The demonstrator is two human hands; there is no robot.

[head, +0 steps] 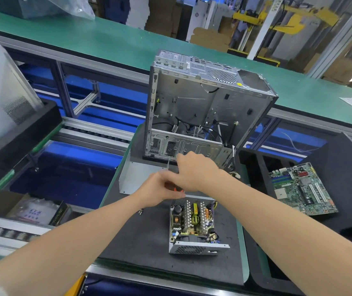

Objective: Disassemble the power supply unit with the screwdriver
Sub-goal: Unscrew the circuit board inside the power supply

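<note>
Lying lidless on the mat (140,242): power supply unit (194,223), likely heavy, rigid-cased, fragile inside (grip the 2 metal side walls). Beyond it, left hand (160,192) pinching the screwdriver (178,190); right hand (194,171) blurred, grip unreadable.

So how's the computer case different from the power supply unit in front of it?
The computer case stands upright and is far larger; the power supply unit lies low on the dark mat. The case is nearly gutted, only loose cables at its bottom, while the power supply unit is packed with components. Both are grey perforated metal, opened up.
</note>
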